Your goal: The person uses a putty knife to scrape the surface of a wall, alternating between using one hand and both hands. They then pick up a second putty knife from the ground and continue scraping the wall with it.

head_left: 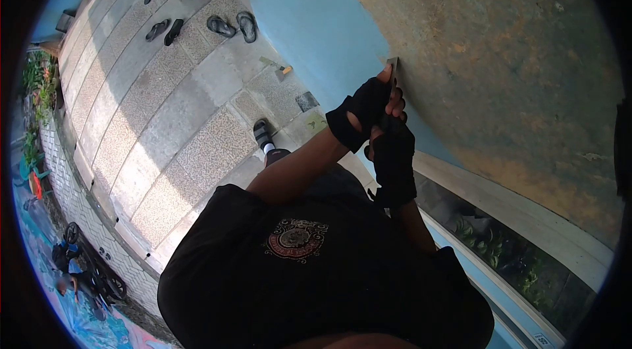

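Observation:
Both my hands wear black fingerless gloves and come together on a scraper (394, 67) with a flat, narrow metal blade. The blade's tip is at the wall (474, 73), by the border between blue paint and a bare, brownish patch. My left hand (365, 107) is closed near the blade, its thumb lying along the metal. Lower down, my right hand (394, 155) is wrapped round the handle end, which the fingers and glove mostly hide.
Several dark sandals (230, 25) lie on the tiled floor (197, 96) at upper left. My sandalled foot (263, 132) stands beside the wall. Plants show below a pale ledge (513, 211) at right. A person (69, 285) is beside a motorcycle (105, 270) at lower left.

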Motion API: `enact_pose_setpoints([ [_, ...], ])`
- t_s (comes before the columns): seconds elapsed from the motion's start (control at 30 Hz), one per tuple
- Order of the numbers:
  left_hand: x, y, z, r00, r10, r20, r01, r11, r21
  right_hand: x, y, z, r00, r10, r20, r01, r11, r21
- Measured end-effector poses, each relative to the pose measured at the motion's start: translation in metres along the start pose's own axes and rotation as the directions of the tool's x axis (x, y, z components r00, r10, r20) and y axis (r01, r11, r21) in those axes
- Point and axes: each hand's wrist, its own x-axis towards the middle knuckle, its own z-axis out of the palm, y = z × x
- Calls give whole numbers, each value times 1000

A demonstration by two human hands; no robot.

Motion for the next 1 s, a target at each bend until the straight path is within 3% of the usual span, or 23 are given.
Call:
enact_pose_setpoints([
  [0.03, -3, -7, 2, 1000, -10, -7, 10, 1000, -6, -5, -1, -1, 985, 167, 50, -170, 983, 71],
  [0.17, 7, -11, 5, 998, 53, -21, -53, 999, 2, -1, -4, -3, 961, 273, -38, -266, 954, 138],
  [0.23, 9, -7, 0, 999, 46, -19, -47, 997, -55, 13, 14, 2, 999, 40, 15, -40, 998, -46],
  [0.37, 7, -12, 1, 998, 61, 5, -61, 998, 8, 4, 22, 0, 1000, 7, -6, -6, 1000, 24],
  [0.43, 10, -6, 1, 998, 50, 38, -51, 998, 22, 6, 20, 0, 994, -93, -51, 90, 993, -71],
  [0.53, 9, -1, 0, 994, 77, -77, -79, 997, -21, 11, 9, 3, 989, -146, -8, 146, 989, -29],
  [0.6, 5, -3, 7, 999, 30, -29, -31, 999, -43, 3, 11, -2, 995, -103, 3, 103, 992, -70],
  [0.67, 7, 3, 5, 995, 35, -91, -34, 999, 4, 9, 14, 4, 997, -73, 15, 74, 991, -111],
  [0.73, 5, 6, 0, 1000, 18, 8, -18, 1000, -8, 8, 18, 11, 992, -121, -43, 115, 986, -122],
  [0.83, 0, -1, 11, 999, 29, -30, -29, 1000, -4, 2, 1, 2, 996, -81, -35, 75, 986, -151],
  [0.97, 11, 0, -2, 1000, 15, -15, -15, 999, -39, 8, 14, 5, 989, -139, -46, 127, 973, -191],
  [1.0, 9, 5, -1, 999, 27, -41, -28, 999, -25, 10, 17, 10, 996, -80, -41, 73, 985, -154],
])
